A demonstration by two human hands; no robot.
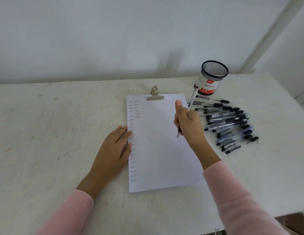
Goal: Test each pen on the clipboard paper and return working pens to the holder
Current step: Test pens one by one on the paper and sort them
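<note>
Risk of the paper (158, 150) shifting mid-stroke without steady pressure from the left hand (113, 146), laid flat with straight fingers (124, 133) on its left edge, over a column of "test" marks. Risk too of nudging the loose pile of pens (232, 124) across the surface (54, 133) with the right sleeve (232, 192), or of returning a dud to the mesh holder (211, 78). Gripped in the right hand (188, 126), fingers (176, 121) curled round the barrel: one pen (192, 99), tip emerging below them over the blank middle, contact unclear, cap end slanting up past the thumb toward the holder.
</note>
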